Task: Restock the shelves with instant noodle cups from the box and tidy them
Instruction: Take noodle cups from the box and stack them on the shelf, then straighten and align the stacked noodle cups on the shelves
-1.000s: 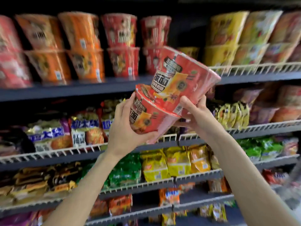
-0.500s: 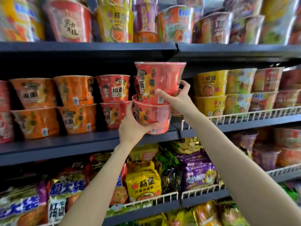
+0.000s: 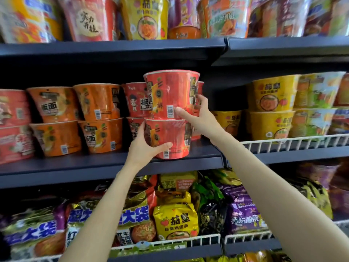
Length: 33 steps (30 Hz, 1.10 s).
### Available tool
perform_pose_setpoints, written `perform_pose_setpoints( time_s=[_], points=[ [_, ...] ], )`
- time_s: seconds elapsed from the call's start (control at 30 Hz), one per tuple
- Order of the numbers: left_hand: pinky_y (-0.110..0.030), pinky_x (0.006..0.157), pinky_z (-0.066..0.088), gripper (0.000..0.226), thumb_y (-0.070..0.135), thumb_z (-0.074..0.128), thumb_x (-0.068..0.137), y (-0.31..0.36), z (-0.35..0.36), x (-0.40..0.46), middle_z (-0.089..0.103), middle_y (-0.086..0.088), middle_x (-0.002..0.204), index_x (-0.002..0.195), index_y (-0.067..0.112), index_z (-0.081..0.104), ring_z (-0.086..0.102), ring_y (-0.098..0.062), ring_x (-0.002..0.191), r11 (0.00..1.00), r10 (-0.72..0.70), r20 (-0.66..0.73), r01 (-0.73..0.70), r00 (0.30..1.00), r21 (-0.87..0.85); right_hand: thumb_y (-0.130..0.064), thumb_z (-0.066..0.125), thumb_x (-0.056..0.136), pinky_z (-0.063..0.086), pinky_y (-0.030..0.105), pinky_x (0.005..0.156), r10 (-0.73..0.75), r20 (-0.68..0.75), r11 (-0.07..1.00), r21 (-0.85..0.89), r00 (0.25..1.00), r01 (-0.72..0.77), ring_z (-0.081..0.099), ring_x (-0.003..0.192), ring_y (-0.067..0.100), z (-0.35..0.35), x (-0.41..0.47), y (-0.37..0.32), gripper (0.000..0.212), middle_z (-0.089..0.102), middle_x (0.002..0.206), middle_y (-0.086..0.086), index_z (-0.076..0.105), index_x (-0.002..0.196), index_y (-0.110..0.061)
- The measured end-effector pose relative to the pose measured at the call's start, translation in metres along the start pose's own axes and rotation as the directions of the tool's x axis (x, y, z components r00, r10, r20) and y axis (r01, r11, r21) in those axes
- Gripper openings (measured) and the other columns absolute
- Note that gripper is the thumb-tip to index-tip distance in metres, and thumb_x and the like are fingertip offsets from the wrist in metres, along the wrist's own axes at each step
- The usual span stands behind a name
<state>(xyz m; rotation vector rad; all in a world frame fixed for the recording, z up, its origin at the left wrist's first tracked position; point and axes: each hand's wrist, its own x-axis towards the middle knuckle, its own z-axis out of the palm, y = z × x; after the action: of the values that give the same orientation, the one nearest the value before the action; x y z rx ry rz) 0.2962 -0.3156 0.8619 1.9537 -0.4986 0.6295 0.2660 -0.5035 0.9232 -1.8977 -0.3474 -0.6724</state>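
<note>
Two red noodle cups stand stacked upright at the front of the dark middle shelf (image 3: 113, 163). My left hand (image 3: 147, 146) grips the lower red cup (image 3: 170, 137) from its left side, thumb across its front. My right hand (image 3: 196, 114) holds the upper red cup (image 3: 170, 91) at its lower right, thumb on the front near the barcode. The lower cup's base rests on the shelf. More red cups (image 3: 136, 99) of the same kind stand just behind and to the left.
Orange cups (image 3: 98, 103) are stacked in twos to the left and yellow cups (image 3: 270, 93) to the right behind a white wire rail (image 3: 294, 142). A dark gap lies right of the red stack. Taller cups fill the shelf above; noodle packets (image 3: 175, 222) fill the shelf below.
The two stacked cups went from tilted and low in front of the shelves up to the middle shelf, upright, and now sit on it. The view has moved closer and upward.
</note>
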Motion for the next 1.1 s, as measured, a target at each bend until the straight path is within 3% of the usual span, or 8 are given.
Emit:
perform_pose_setpoints(
  time_s=[0.2, 0.3, 0.47, 0.67, 0.77, 0.87, 0.97, 1.1],
  points=[
    [-0.034, 0.099, 0.044, 0.095, 0.062, 0.081, 0.052, -0.002, -0.039, 0.000, 0.046, 0.012, 0.136, 0.132, 0.046, 0.033, 0.052, -0.009, 0.113, 0.996, -0.047, 0.065, 0.042, 0.997, 0.082, -0.074, 0.060, 0.070, 0.050, 0.046, 0.093, -0.119, 0.045, 0.990, -0.068, 0.992, 0.122, 0.058, 0.115, 0.019, 0.028, 0.003, 0.006, 0.099, 0.055, 0.135, -0.001, 0.012, 0.145, -0.032],
    [-0.032, 0.097, 0.046, 0.080, 0.040, 0.081, 0.064, 0.000, -0.037, -0.006, 0.048, 0.014, 0.131, 0.127, 0.044, 0.032, 0.053, 0.002, 0.104, 0.994, -0.094, 0.053, 0.091, 0.994, 0.054, -0.080, 0.052, 0.070, 0.049, 0.049, 0.092, -0.179, 0.064, 0.974, -0.132, 0.982, 0.186, 0.055, 0.118, 0.028, 0.032, 0.005, 0.008, 0.102, 0.046, 0.143, 0.004, 0.007, 0.147, -0.031],
    [-0.034, 0.104, 0.038, 0.106, 0.037, 0.075, 0.070, -0.001, -0.021, -0.024, 0.032, 0.005, 0.150, 0.150, 0.033, 0.006, 0.041, -0.011, 0.130, 0.995, -0.099, -0.156, 0.098, 0.983, -0.012, -0.072, 0.054, 0.076, 0.052, 0.045, 0.086, -0.248, 0.112, 0.964, -0.066, 0.962, 0.256, 0.059, 0.108, 0.026, 0.025, 0.008, 0.026, 0.094, 0.045, 0.142, 0.005, 0.009, 0.147, -0.030],
    [-0.033, 0.107, 0.036, 0.057, 0.037, 0.058, 0.085, 0.029, 0.026, -0.038, 0.045, 0.007, 0.135, 0.137, 0.024, 0.038, 0.042, -0.010, 0.126, 0.939, 0.323, -0.545, -0.188, 0.774, 0.289, -0.048, 0.058, 0.088, 0.036, 0.023, 0.094, -0.332, 0.186, 0.939, -0.030, 0.925, 0.343, 0.040, 0.132, 0.015, -0.012, 0.012, 0.042, 0.078, 0.033, 0.151, 0.002, 0.017, 0.148, -0.022],
    [-0.029, 0.099, 0.039, 0.034, 0.014, 0.057, 0.085, 0.059, 0.055, -0.033, 0.056, -0.001, 0.116, 0.118, 0.004, 0.057, 0.052, -0.019, 0.111, 0.698, 0.699, -0.387, -0.454, 0.601, 0.554, -0.041, 0.059, 0.090, 0.039, 0.027, 0.096, -0.421, 0.224, 0.868, -0.182, 0.879, 0.462, 0.046, 0.126, 0.015, -0.051, 0.026, 0.049, 0.060, 0.046, 0.141, -0.001, 0.033, 0.141, -0.024],
    [-0.031, 0.095, 0.043, 0.024, 0.005, 0.059, 0.082, 0.081, 0.090, -0.015, 0.066, -0.003, 0.104, 0.105, 0.007, 0.067, 0.059, -0.021, 0.102, 0.481, 0.815, -0.093, -0.578, 0.573, 0.660, -0.033, 0.060, 0.089, 0.048, 0.039, 0.091, -0.486, 0.280, 0.739, -0.374, 0.828, 0.560, 0.057, 0.110, 0.015, -0.088, 0.047, 0.061, 0.041, 0.060, 0.123, -0.004, 0.050, 0.127, -0.025],
    [-0.033, 0.102, 0.037, 0.025, 0.011, 0.060, 0.081, 0.081, 0.111, 0.008, 0.068, 0.001, 0.106, 0.103, 0.015, 0.070, 0.057, -0.019, 0.108, 0.306, 0.814, 0.068, -0.526, 0.577, 0.793, -0.031, 0.059, 0.089, 0.050, 0.040, 0.086, -0.480, 0.330, 0.607, -0.545, 0.813, 0.579, 0.059, 0.107, 0.021, -0.108, 0.072, 0.077, 0.033, 0.064, 0.117, -0.001, 0.056, 0.121, -0.021],
    [-0.040, 0.108, 0.031, 0.022, 0.016, 0.061, 0.083, 0.063, 0.091, 0.020, 0.068, 0.003, 0.109, 0.104, 0.018, 0.069, 0.055, -0.019, 0.111, 0.244, 0.784, 0.043, -0.371, 0.620, 0.896, -0.037, 0.054, 0.093, 0.049, 0.039, 0.086, -0.403, 0.392, 0.516, -0.649, 0.827, 0.559, 0.058, 0.109, 0.025, -0.106, 0.098, 0.095, 0.036, 0.059, 0.123, 0.002, 0.053, 0.125, -0.020]
  ],
)
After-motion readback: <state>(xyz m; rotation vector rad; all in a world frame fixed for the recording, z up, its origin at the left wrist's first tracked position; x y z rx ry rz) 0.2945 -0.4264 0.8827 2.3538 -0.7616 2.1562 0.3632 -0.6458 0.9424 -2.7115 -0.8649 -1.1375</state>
